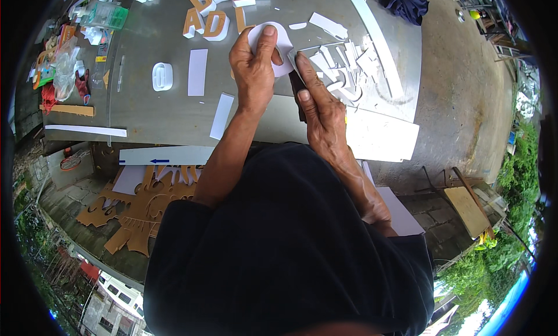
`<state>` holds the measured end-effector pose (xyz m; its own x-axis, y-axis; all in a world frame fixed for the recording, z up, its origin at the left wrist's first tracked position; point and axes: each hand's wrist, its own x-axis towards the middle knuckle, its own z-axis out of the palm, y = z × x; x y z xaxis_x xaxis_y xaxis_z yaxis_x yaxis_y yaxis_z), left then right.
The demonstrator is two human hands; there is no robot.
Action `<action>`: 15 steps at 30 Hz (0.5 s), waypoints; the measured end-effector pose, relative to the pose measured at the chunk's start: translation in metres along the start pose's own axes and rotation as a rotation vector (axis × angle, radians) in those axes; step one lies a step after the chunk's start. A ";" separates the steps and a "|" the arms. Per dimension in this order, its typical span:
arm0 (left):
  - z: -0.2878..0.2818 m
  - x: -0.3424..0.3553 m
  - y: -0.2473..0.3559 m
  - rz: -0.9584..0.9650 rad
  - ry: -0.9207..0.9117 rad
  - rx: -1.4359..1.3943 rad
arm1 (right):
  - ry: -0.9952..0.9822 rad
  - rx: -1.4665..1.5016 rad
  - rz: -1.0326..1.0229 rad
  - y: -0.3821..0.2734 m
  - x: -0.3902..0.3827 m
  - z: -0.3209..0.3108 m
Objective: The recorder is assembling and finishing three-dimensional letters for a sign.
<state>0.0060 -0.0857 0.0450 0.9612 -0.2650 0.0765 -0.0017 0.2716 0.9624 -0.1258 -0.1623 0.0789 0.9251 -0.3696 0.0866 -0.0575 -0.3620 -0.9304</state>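
Observation:
Between the thumb and fingers of my left hand (254,74) is a rounded white letter piece (283,38) with a curved opening, raised above the table. My right hand (325,115) grips a dark-handled knife (297,83), its index finger stretched along the tool. The metal blade meets the right edge of the piece; its exact tip is hard to make out. White offcut strips (351,65) lie heaped just right of my right hand. Several block letters with brown faces and white sides (216,27) stand beyond my left hand.
The grey metal table (151,112) carries white rectangular strips (197,72), a small white dish (162,77) and a long white strip (378,42). A bottle of green liquid (107,15) and clutter line the left edge. A white sheet (383,132) lies at the near right. Brown cut-out sheets (136,220) sit below.

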 end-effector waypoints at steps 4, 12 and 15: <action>0.013 -0.022 0.006 -0.026 -0.086 0.095 | 0.044 -0.007 0.077 -0.005 0.019 -0.006; 0.010 -0.036 0.004 0.021 -0.123 0.194 | 0.070 0.026 0.035 0.001 0.024 -0.002; 0.009 -0.027 0.010 0.025 -0.173 0.166 | 0.091 -0.003 -0.086 0.002 0.035 -0.003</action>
<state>-0.0228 -0.0836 0.0546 0.8987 -0.4188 0.1305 -0.0837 0.1282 0.9882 -0.0945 -0.1783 0.0812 0.8890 -0.4130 0.1978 0.0191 -0.3981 -0.9171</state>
